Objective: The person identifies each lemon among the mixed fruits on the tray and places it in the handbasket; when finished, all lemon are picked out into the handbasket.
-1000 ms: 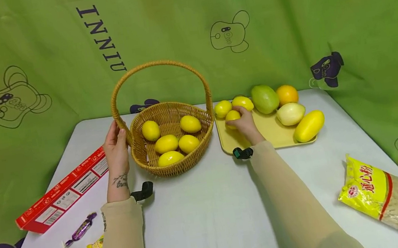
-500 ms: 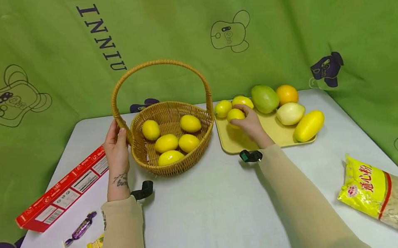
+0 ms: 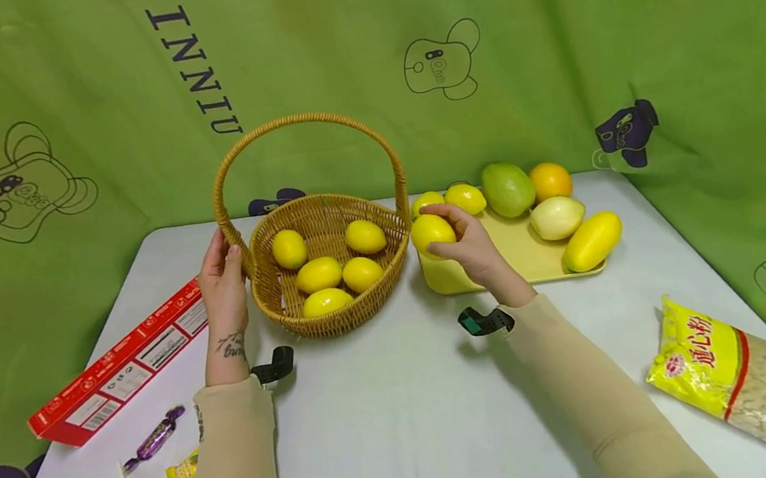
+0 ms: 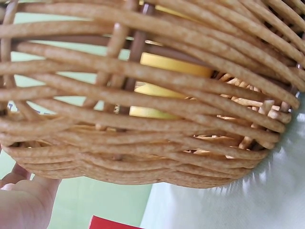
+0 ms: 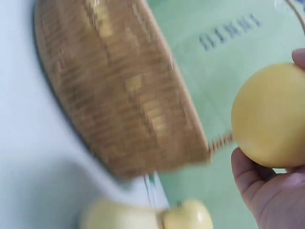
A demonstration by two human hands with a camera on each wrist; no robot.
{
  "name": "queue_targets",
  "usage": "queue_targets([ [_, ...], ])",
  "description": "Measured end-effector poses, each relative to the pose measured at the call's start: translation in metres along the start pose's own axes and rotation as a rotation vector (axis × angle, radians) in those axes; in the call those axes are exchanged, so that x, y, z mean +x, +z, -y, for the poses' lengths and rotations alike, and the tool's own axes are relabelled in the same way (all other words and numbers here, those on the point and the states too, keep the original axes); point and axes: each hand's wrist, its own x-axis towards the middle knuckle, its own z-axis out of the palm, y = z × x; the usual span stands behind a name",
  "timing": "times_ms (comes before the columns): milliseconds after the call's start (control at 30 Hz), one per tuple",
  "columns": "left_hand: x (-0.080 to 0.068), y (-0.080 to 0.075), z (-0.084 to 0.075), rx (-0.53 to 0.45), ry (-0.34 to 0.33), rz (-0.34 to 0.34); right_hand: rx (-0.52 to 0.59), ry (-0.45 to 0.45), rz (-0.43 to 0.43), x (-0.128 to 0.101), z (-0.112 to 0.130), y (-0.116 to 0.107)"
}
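A wicker basket (image 3: 266,287) with a tall handle stands mid-table and holds several lemons (image 3: 318,274). My left hand (image 3: 223,270) grips its left side where the handle meets the rim. In the left wrist view only the weave (image 4: 157,143) and my palm (image 4: 24,200) show. My right hand (image 3: 451,234) holds a lemon (image 3: 427,230) in its fingers, raised over the left edge of the yellow tray (image 3: 517,266) and just outside the basket's right rim. The right wrist view shows that lemon (image 5: 269,114) beside the blurred basket (image 5: 119,95).
The tray carries two lemons (image 3: 465,197), a green mango (image 3: 509,188), an orange (image 3: 551,180), a pale fruit (image 3: 558,217) and a long yellow fruit (image 3: 591,240). A red box (image 3: 117,371) and candies (image 3: 155,440) lie left. A pasta bag (image 3: 743,377) lies right.
My right hand has lifted the lemon off the tray and carried it left toward the basket's rim. The left hand has stayed on the basket.
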Motion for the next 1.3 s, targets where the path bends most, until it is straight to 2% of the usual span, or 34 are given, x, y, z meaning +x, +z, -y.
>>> queue_targets([
  [233,0.000,-0.001,0.000,-0.004,-0.007,0.001,0.014,-0.102,0.149,-0.002,0.001,0.038],
  [467,0.001,-0.002,0.001,-0.017,-0.009,-0.007,-0.136,-0.101,0.233,0.010,-0.001,0.069],
  [667,0.001,-0.001,0.001,0.004,-0.016,-0.011,-0.151,-0.125,0.278,0.015,0.001,0.080],
  [967,0.002,-0.001,0.001,0.027,-0.017,-0.008,-0.165,-0.157,0.229,0.012,-0.006,0.069],
  [1167,0.003,-0.002,0.002,0.048,-0.010,-0.010,-0.059,-0.166,0.149,0.006,-0.003,0.052],
  [1300,0.003,-0.001,0.002,0.046,-0.007,-0.007,0.021,-0.213,0.059,0.003,-0.001,0.035],
])
